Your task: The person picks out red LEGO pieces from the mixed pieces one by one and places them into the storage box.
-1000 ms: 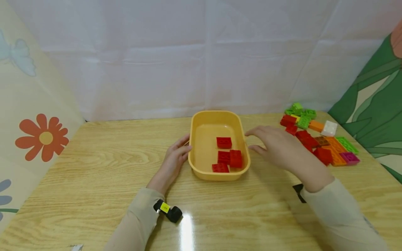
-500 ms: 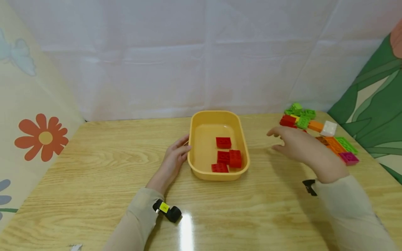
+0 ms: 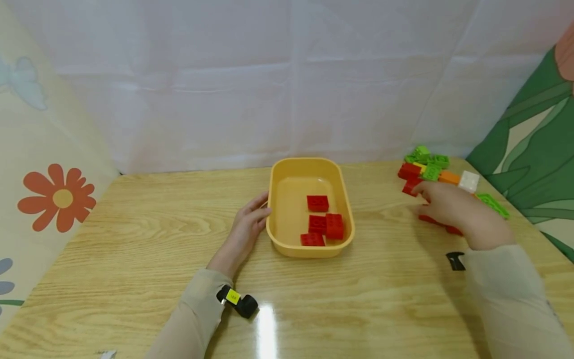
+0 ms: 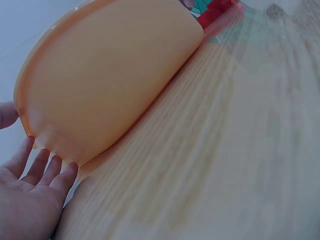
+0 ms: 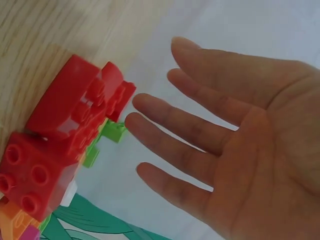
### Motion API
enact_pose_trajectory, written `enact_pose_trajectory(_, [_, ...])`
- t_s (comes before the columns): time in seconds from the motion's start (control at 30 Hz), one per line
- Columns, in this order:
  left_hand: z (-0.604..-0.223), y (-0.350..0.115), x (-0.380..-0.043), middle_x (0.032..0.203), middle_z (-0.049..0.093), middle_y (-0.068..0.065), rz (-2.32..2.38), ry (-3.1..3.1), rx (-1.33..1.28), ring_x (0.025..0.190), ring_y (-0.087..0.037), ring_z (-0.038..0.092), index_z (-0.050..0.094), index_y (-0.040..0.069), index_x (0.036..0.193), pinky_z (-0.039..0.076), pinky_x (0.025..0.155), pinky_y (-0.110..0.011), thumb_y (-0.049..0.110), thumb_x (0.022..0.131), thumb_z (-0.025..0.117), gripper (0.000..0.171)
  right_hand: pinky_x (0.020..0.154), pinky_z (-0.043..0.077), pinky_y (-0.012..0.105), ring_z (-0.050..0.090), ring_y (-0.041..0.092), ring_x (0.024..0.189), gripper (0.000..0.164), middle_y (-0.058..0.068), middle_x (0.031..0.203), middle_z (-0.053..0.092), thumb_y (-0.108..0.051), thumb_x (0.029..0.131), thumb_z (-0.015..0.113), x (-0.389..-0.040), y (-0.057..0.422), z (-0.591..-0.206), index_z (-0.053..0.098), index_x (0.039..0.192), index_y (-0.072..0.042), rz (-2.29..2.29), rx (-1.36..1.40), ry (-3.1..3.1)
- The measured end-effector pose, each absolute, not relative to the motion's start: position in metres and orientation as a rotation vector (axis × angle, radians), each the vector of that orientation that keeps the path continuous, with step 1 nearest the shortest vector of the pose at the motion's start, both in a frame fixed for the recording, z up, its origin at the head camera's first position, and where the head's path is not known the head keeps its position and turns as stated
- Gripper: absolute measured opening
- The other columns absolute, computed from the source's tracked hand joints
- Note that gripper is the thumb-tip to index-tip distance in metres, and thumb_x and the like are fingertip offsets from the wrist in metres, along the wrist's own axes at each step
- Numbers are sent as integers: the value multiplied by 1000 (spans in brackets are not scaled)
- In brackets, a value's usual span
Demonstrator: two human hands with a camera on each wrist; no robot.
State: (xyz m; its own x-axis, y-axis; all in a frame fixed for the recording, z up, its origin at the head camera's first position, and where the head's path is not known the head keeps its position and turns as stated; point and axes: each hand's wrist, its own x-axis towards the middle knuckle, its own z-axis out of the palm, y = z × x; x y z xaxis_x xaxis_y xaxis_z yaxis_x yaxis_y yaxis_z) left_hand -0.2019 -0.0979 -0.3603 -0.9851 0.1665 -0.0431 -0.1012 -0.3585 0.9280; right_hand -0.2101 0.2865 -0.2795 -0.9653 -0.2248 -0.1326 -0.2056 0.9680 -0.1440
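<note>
A yellow plastic tub stands mid-table with several red toy bricks inside. My left hand rests against the tub's left side. In the left wrist view, fingertips of that hand touch the tub's outer wall. Over at the right, my right hand reaches above the loose brick pile, hiding part of it. A red brick lies by its fingertips. The right wrist view shows the right hand with spread fingers and nothing held, beside red bricks.
Green bricks, an orange brick and a white brick lie at the table's back right. A white cloth hangs behind the table. Printed panels with a flower and leaves flank it.
My right hand has moved rightward from beside the tub to above the brick pile. The left hand stays against the tub, and the bricks inside lie as before.
</note>
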Motion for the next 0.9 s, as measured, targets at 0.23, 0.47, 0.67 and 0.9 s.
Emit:
enact_pose_trajectory(0.23, [-359,-99,-201,152,36,-15,2457,1680,82,131,-25,39,36,0,143,51,82,-10,2,90,48,55,76,52,56,58,40,89,49,36,105,61,-19,82,67,-212,293,-280,54,117,13,-197,-304,2950])
enact_pose_trajectory(0.47, [-359,-99,-201,152,35,-15,2451,1684,105,131,-25,39,35,0,144,50,83,-11,2,90,47,55,72,53,54,60,36,83,46,34,99,63,-17,80,69,-215,298,-284,55,113,12,-184,-287,2943])
enact_pose_trajectory(0.67, [-359,-99,-201,153,35,-16,2453,1680,106,132,-25,38,35,0,144,50,83,-11,2,90,47,55,80,51,59,59,41,89,48,37,102,63,-14,80,69,-217,300,-289,54,113,16,-166,-290,2936])
enact_pose_trajectory(0.9, [-359,-100,-201,153,35,-16,2449,1681,109,132,-25,38,35,0,144,50,84,-12,2,90,47,55,85,47,64,56,45,94,49,39,109,60,-14,80,69,-217,300,-292,54,115,16,-166,-245,2937])
